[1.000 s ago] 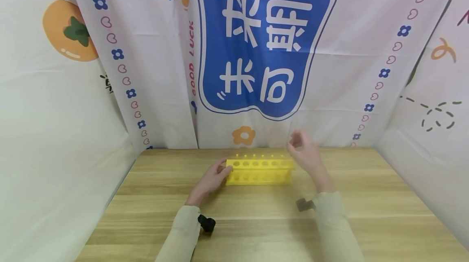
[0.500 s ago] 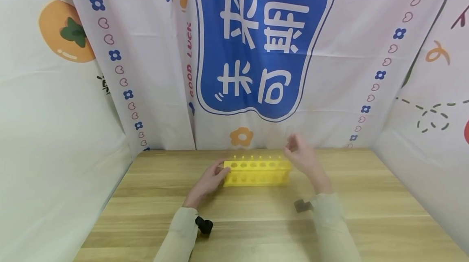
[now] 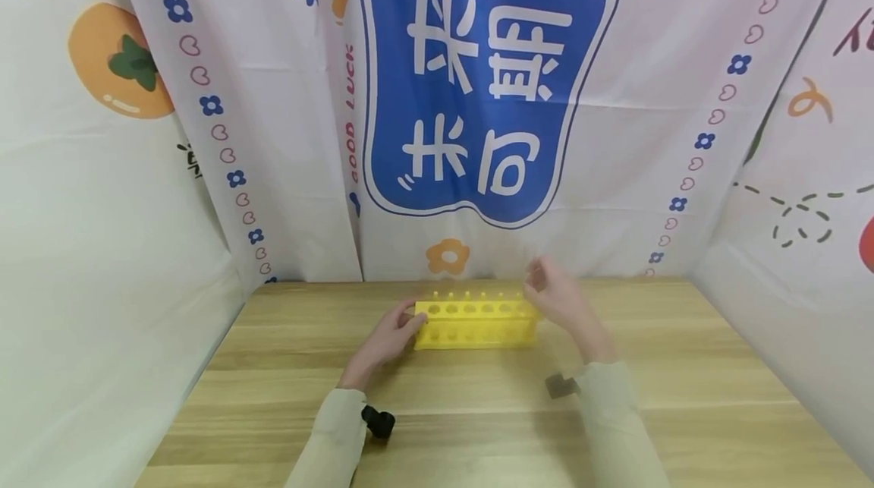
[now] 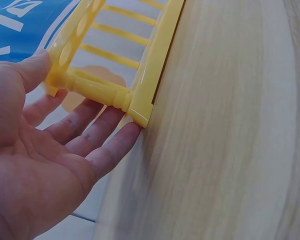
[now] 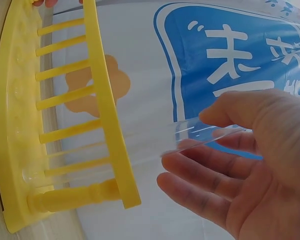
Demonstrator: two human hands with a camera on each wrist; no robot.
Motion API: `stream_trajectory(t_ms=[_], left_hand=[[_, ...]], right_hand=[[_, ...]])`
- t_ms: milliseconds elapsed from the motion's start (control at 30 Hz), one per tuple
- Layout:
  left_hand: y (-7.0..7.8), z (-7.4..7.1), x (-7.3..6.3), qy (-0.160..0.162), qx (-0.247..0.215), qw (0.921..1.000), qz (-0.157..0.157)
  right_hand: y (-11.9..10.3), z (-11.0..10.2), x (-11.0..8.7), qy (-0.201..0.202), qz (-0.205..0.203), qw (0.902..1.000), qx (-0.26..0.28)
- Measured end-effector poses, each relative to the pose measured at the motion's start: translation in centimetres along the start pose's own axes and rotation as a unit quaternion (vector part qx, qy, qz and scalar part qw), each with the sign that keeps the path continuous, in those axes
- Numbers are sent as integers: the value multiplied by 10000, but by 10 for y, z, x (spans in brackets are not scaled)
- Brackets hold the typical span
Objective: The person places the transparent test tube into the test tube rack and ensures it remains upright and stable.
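A yellow test tube rack (image 3: pixel 476 311) with a row of round holes and short pegs along the back stands on the wooden table. My left hand (image 3: pixel 389 334) grips its left end: in the left wrist view the thumb rests on the top plate and the fingers touch the end post (image 4: pixel 97 91). Over the right end, my right hand (image 3: pixel 561 297) pinches the upper part of a clear test tube (image 5: pixel 190 131) between thumb and fingers. The tube passes through the rack's top plate at the end hole, and its lower end shows near the bottom plate. In the head view the tube hardly shows.
The wooden table (image 3: pixel 464 427) runs up to a printed white curtain (image 3: pixel 307 192) close behind the rack. White cloth walls flank it on both sides. Each wrist carries a small dark camera (image 3: pixel 378 422).
My right hand has come down a little toward the rack's right end, still pinching the test tube. The left hand keeps its grip on the rack. The head view has shifted slightly.
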State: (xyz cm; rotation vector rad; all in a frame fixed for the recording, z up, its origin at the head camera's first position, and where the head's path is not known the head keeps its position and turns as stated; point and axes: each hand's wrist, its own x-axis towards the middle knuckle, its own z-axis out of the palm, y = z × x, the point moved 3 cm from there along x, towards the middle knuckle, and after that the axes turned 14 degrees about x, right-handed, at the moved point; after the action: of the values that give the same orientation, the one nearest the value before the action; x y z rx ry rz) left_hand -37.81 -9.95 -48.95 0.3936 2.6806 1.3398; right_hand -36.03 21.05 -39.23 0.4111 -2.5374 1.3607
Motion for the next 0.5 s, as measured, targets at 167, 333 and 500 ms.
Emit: stream_trajectory(t_ms=[167, 333, 500], left_hand=[[0, -1, 1, -70, 9, 10000, -9], [1, -1, 2, -89, 24, 9999, -55], [-2, 1, 2, -54, -19, 10000, -78]], right_hand=[[0, 0, 1, -41, 4, 10000, 83], [1, -1, 1, -99, -3, 9999, 69], [3, -2, -2, -224, -31, 9997, 32]])
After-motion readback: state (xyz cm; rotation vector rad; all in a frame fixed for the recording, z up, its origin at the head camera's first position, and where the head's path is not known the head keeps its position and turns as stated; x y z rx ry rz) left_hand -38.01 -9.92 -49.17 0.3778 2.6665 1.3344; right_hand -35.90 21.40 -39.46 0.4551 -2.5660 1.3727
